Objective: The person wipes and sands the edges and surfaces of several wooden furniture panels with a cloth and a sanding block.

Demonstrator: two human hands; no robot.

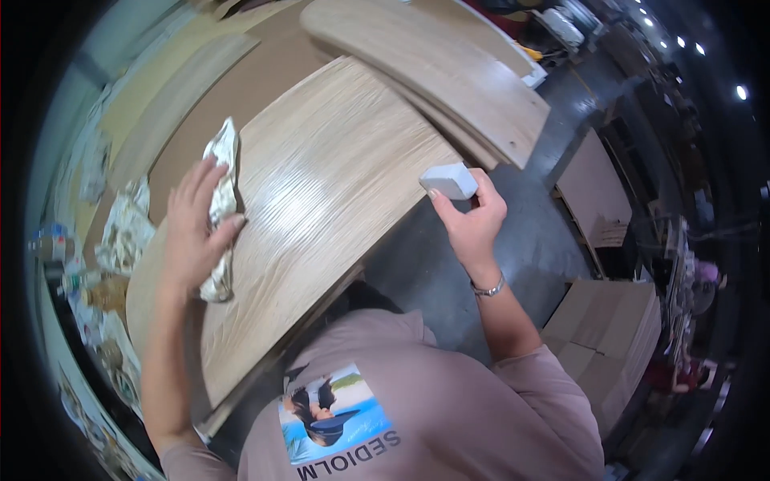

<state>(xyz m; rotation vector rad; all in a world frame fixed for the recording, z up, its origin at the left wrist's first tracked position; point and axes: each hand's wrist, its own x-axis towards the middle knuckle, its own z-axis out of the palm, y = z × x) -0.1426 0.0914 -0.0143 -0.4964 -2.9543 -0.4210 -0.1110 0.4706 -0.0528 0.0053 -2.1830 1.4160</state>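
Note:
A crumpled white rag (222,264) lies along the left side of a pale wood-grain panel (321,152). My left hand (192,220) is laid over it, thumb on one side and fingers on the other, holding it against the panel. Pinched between the thumb and fingers of my right hand (475,220) is a small light-grey block (449,181), possibly a sanding block. That block is at the panel's right edge; I cannot tell whether it touches the surface. A metal-banded watch (488,287) circles my right wrist.
More wood-grain panels (449,72) are stacked beyond the right end, and another curved board (176,112) lies at the far left. Crumpled cloths (128,224) and bottles (52,244) line the left side. Cardboard boxes (597,321) stand on the grey floor (521,240) at right.

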